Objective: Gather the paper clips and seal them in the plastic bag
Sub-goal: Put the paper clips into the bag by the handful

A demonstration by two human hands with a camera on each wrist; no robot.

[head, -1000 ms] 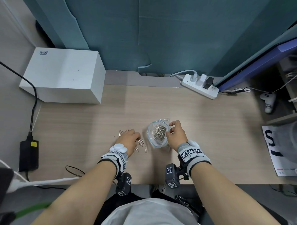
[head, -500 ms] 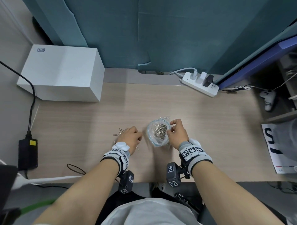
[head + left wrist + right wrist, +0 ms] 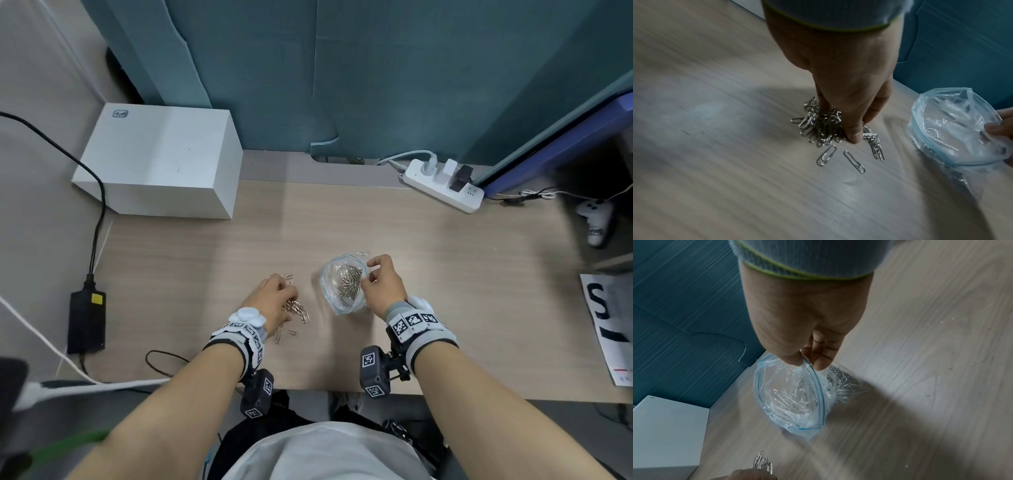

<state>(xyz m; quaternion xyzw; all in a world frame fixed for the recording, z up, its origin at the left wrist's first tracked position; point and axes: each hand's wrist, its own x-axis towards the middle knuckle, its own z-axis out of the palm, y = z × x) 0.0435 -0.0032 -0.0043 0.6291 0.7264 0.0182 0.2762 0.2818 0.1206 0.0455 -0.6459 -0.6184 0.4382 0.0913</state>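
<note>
A clear zip plastic bag (image 3: 337, 301) with a blue seal strip stands on the wooden desk, mouth open upward, with several silver paper clips (image 3: 347, 278) inside. My right hand (image 3: 380, 284) pinches the bag's right rim (image 3: 812, 368) between thumb and fingers and holds it open. Left of the bag, my left hand (image 3: 277, 298) curls its fingers round a bunch of paper clips (image 3: 819, 125) on the desk, its thumb tip (image 3: 853, 138) down on the wood. Two loose clips (image 3: 838, 158) lie just in front of the thumb. One more clip (image 3: 363, 253) lies beyond the bag.
A white box (image 3: 161, 161) stands at the back left and a white power strip (image 3: 445, 186) at the back right against the teal partition. A black power adapter (image 3: 85, 318) and cables lie left of the desk. A printed sheet (image 3: 609, 318) covers the right edge.
My left hand has raked the scattered clips into a bunch under its fingers, staying in almost the same spot. My right hand keeps its pinch on the bag rim.
</note>
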